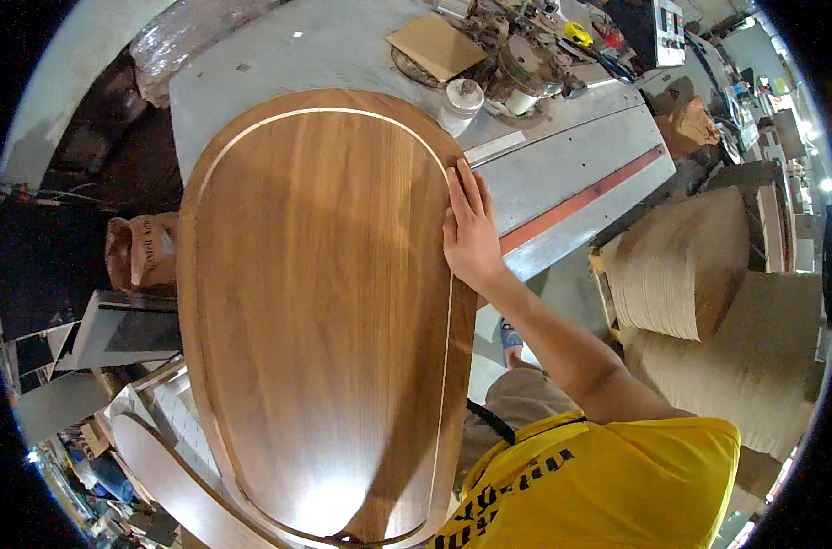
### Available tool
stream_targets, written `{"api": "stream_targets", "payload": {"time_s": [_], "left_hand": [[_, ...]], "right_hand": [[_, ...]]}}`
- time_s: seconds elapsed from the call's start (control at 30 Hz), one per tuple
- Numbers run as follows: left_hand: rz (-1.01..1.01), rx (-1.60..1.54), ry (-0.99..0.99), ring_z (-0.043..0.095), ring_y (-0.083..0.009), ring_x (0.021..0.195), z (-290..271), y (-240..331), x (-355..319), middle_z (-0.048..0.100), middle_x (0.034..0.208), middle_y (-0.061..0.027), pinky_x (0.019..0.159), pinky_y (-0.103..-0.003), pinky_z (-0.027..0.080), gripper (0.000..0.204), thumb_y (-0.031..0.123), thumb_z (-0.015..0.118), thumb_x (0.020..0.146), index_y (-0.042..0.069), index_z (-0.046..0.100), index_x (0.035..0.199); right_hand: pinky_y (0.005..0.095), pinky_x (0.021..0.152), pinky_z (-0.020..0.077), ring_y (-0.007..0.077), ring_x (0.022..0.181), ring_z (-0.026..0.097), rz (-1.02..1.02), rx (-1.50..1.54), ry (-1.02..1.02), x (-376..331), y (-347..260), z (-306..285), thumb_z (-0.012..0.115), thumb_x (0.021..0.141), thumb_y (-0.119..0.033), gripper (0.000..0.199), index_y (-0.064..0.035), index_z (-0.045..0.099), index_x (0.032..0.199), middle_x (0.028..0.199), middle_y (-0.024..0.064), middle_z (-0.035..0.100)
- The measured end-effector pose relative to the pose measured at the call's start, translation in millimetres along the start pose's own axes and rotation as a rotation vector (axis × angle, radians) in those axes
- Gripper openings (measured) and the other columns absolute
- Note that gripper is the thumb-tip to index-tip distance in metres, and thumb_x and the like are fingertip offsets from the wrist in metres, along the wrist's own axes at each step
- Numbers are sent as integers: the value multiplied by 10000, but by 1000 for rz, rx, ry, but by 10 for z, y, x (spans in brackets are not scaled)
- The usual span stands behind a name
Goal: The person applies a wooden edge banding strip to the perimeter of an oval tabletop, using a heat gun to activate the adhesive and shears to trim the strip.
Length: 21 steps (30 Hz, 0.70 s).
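My right hand (pixel 471 233) lies flat and open, fingers stretched out and close together, pressed on the right edge of a large oval panel of brown walnut-grained wood with a thin pale inlay line running just inside its rim (pixel 324 302). The hand grips nothing; palm and fingers simply rest on the wood where the panel's edge meets the grey metal counter (pixel 343 46) with a red stripe along its side. My left hand does not show anywhere in the view.

The oval panel lies flat, its far rounded end on the counter and its near end reaching toward my yellow shirt (pixel 617 485), where it catches a bright glare. Just beyond the panel's far right curve stands a small white cylindrical pot (pixel 461 99), and behind that a square of brown cardboard (pixel 436 44). To my right, well apart from the panel, sit stacks of pale curved plywood sheets (pixel 686 265). A second light wooden curved piece (pixel 169 485) lies beside the panel at lower left, though the fisheye rim blurs it.
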<state>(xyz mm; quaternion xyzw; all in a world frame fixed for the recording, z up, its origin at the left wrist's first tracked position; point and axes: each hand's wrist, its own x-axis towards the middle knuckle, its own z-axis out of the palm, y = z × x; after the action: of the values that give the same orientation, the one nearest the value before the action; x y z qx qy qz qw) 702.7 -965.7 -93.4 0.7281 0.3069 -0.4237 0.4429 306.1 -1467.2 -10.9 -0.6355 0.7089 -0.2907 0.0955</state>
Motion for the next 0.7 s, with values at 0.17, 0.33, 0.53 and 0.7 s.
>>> {"api": "stream_targets", "payload": {"time_s": [0.17, 0.33, 0.53, 0.7], "left_hand": [[50, -51, 78, 518, -266, 1294, -243, 74, 28, 491, 1466, -156, 1098, -436, 399, 933, 713, 560, 830, 60, 398, 1476], [79, -83, 218, 539, -262, 1277, -594, -18, -6, 514, 1454, -145, 1082, -425, 423, 975, 779, 531, 818, 59, 427, 1467], [33, -61, 427, 566, -258, 1257, -1007, -400, -115, 542, 1440, -132, 1063, -412, 452, 1034, 859, 497, 804, 57, 462, 1456], [-405, -162, 80, 482, -310, 1381, -1000, -814, -456, 389, 1595, -115, 1089, -450, 453, 1144, 929, 353, 811, 67, 318, 1561]], "right_hand": [[612, 1206, 192, 510, 1452, 233, -76, -55, 43, 159, 140, 87, 534, 911, -63, 675, -25, 307, 1545, 1619, 211, 235], [638, 1191, 175, 524, 1463, 207, -7, -34, 80, 0, -1, -35, 561, 917, -124, 686, -13, 306, 1544, 1624, 242, 212], [630, 1191, 184, 567, 1471, 155, 12, 39, -136, -1540, -428, -453, 503, 973, -128, 650, 87, 242, 1528, 1597, 358, 145], [579, 1215, 199, 535, 1478, 184, -31, 45, -123, -1529, -196, -350, 462, 987, -73, 626, 110, 212, 1531, 1604, 360, 109]]}}
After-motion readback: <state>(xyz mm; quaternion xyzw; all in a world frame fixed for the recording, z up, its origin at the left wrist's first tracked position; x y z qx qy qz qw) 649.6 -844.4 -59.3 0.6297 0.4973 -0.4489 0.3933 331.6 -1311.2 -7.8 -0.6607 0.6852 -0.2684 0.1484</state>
